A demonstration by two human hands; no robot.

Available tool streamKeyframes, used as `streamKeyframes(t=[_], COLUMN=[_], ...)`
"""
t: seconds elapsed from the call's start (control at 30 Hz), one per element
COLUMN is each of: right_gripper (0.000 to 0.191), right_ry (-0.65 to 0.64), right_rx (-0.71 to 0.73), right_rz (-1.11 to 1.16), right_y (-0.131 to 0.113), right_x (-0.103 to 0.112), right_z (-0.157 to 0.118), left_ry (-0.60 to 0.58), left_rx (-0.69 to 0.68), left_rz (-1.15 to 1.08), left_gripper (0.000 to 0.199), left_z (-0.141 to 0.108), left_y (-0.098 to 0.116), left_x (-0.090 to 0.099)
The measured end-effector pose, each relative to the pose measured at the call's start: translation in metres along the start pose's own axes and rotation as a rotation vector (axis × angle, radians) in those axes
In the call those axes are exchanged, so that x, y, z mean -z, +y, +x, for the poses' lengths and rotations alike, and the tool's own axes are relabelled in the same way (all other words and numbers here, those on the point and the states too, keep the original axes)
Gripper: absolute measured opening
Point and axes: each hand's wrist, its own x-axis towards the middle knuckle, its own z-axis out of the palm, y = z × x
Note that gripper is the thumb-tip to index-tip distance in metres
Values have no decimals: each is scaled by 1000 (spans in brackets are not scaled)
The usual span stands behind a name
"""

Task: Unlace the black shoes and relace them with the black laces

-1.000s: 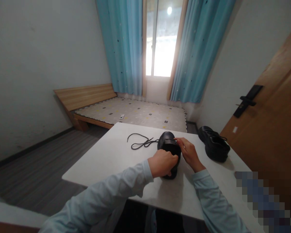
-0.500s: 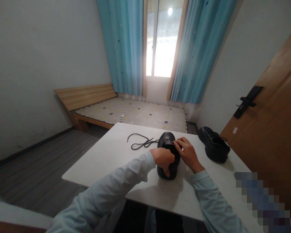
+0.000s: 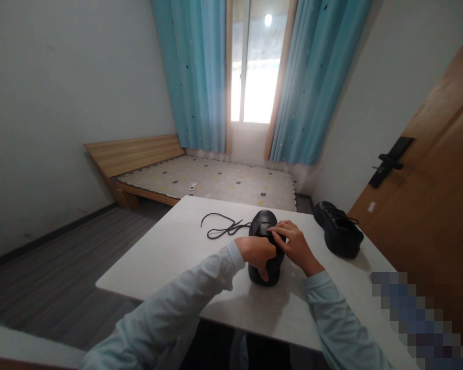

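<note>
A black shoe [image 3: 264,218] stands on the white table in front of me, its toe pointing away. My left hand [image 3: 256,252] grips it at the opening, with the fingers reaching into it and the thumb lying down toward the heel. My right hand [image 3: 293,241] is at the shoe's upper right side, its fingers bent together with the tips touching the tongue area. Whether a lace is pinched in those fingertips is too small to tell. From the shoe's left side a loose black shoelace [image 3: 224,229] trails in loops over the tabletop.
A second black shoe [image 3: 341,234], laced, stands at the right of the white table [image 3: 158,262]. Beyond the table is a bed [image 3: 216,177] with a small white remote [image 3: 193,186] on it. A wooden door [image 3: 420,169] is close on the right.
My right hand's fingertips have shifted left from the shoe's right edge onto the tongue area. My left hand keeps its hold, and the shoelace lies as before.
</note>
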Motion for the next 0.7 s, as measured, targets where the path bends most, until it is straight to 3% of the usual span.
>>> streamKeyframes(t=[0.2, 0.37, 0.5, 0.6, 0.7], right_gripper=[27, 20, 19, 22, 24], right_ry=[-82, -52, -30, -16, -1], right_rx=[9, 5, -3, -22, -40], right_rz=[-31, 14, 28, 33, 41], right_y=[-2, -3, -3, -3, -3], right_x=[0, 1, 0, 0, -1], right_z=[2, 1, 0, 0, 0], left_ry=[39, 171, 420, 709, 969], left_rx=[2, -71, -5, 202, 462], left_rz=[-34, -290, -624, -744, -793], left_gripper=[47, 23, 21, 24, 21], left_z=[1, -16, -36, -39, -28], left_y=[-1, -11, -34, -56, -75], left_x=[-1, 9, 20, 18, 2])
